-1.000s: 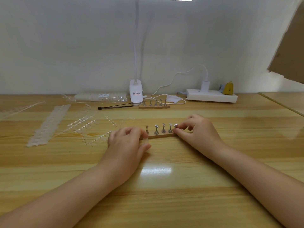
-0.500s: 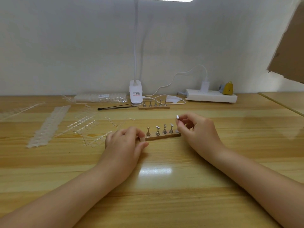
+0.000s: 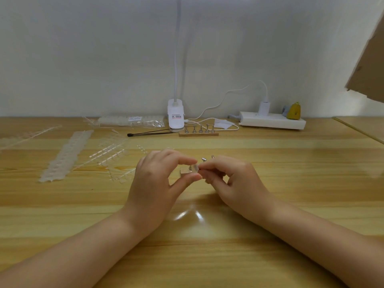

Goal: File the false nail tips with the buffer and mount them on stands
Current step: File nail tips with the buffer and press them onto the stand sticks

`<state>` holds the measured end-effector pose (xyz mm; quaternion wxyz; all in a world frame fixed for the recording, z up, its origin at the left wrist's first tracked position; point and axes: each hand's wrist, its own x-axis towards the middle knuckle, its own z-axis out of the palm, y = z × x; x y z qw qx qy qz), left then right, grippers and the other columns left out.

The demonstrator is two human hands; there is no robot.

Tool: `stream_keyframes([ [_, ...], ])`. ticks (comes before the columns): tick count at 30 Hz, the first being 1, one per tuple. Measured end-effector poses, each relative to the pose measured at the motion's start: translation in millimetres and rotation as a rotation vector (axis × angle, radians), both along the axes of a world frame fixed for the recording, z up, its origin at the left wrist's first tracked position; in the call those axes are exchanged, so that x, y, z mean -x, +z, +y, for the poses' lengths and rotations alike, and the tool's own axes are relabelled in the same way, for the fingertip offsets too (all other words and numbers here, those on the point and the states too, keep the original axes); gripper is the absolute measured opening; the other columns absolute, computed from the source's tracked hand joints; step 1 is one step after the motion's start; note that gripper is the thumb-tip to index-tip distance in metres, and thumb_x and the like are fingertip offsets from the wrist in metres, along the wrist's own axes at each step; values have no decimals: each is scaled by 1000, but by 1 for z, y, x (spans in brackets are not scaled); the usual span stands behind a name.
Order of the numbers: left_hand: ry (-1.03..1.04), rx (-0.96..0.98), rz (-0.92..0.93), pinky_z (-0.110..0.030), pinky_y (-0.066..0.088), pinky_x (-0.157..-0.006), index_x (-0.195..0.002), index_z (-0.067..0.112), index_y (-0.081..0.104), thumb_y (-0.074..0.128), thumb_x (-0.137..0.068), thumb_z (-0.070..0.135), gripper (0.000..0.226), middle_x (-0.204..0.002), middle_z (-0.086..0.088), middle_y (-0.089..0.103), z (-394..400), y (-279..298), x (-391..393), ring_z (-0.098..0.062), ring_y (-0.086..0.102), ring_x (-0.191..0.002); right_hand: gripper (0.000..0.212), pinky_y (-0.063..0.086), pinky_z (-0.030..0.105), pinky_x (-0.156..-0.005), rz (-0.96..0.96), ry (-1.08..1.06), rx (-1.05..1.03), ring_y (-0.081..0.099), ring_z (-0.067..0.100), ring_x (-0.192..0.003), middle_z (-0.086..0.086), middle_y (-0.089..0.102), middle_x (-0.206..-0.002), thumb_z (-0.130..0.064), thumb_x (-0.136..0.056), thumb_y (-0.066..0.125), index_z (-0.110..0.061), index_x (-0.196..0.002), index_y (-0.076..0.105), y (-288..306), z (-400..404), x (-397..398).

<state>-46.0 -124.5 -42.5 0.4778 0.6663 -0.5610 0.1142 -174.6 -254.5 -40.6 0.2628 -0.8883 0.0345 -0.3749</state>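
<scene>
My left hand (image 3: 158, 179) pinches a clear false nail tip (image 3: 193, 168) between thumb and forefinger, lifted above the desk. My right hand (image 3: 230, 179) meets it from the right and pinches a small metal stand; most of that stand is hidden by the fingers. Behind both hands lies the near wooden stand base (image 3: 184, 171), largely covered, with two metal stand tops (image 3: 204, 159) showing above my fingers. A second wooden base with several metal stands (image 3: 198, 130) sits further back by the lamp clamp.
Strips of clear nail tips and empty sprues (image 3: 66, 154) lie at the left. A white lamp clamp (image 3: 175, 116), a black stick tool (image 3: 148, 133), a bag of tips (image 3: 131, 121) and a white power strip (image 3: 272, 120) line the wall.
My right hand pulled one metal stand off the near base and brought it left. My left hand rose from the desk with the nail tip, and the two now meet in front of the base.
</scene>
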Motion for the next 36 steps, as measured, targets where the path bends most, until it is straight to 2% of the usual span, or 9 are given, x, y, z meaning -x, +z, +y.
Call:
stream_keyframes([
  [3,-3,6,3,-49,51,-83,-100,23,70,60,-80,50,35,-101,16,65,0,-1,-1,-16,56,-103,13,36,7,-68,-9,-11,17,53,-3,-67,-30,54,-76,-7,-86,69,-12,-97,74,1,1,0],
  [7,-4,13,-13,-49,51,-82,-100,25,70,60,-80,50,34,-100,15,65,0,-1,-1,-15,57,-101,11,37,8,-63,-11,-15,8,54,1,-67,-26,56,-76,-8,-86,69,-13,-94,74,2,2,1],
  [11,-4,7,-24,-48,51,-81,-100,24,70,59,-80,51,34,-100,17,65,0,-1,-2,-16,58,-98,9,43,13,-65,-9,0,-2,57,6,-69,-16,62,-76,-10,-87,69,-12,-94,74,3,2,2],
  [17,-37,4,25,-49,50,-83,-97,25,71,61,-79,51,33,-99,19,65,0,-2,-2,-14,60,-99,10,46,15,-65,-33,28,-15,60,6,-70,-11,65,-77,-8,-86,69,-11,-94,74,1,1,2],
  [21,-65,6,70,-51,49,-85,-95,23,74,74,-74,48,32,-95,18,67,0,-1,-2,-11,62,-97,10,49,23,-63,-83,58,46,60,11,-65,-3,69,-76,-5,-85,69,-7,-93,74,0,-1,1],
  [25,-84,14,144,-53,47,-88,-94,26,76,69,-72,47,31,-94,16,69,1,0,-1,-12,63,-98,9,48,26,-62,-101,61,95,62,17,-66,4,72,-78,-5,-85,68,-5,-93,74,-2,-4,1],
  [30,-68,-9,142,-51,47,-88,-95,26,75,69,-73,45,30,-94,17,68,1,1,0,-11,63,-96,9,49,22,-64,-93,40,75,61,11,-66,-1,70,-78,-5,-85,70,-8,-92,74,-3,-3,0],
  [33,-32,-20,161,-47,49,-87,-99,31,72,68,-77,57,34,-94,19,68,1,1,2,-10,63,-92,9,47,15,-65,-93,-13,74,59,6,-70,-9,66,-78,-7,-84,71,-12,-91,73,0,-2,1],
  [36,10,-21,198,-45,49,-85,-88,38,69,58,-75,63,30,-87,24,68,2,2,3,-8,63,-86,8,48,19,-64,-101,-44,101,58,8,-69,-5,68,-77,-7,-84,71,-11,-91,74,2,-2,2],
])
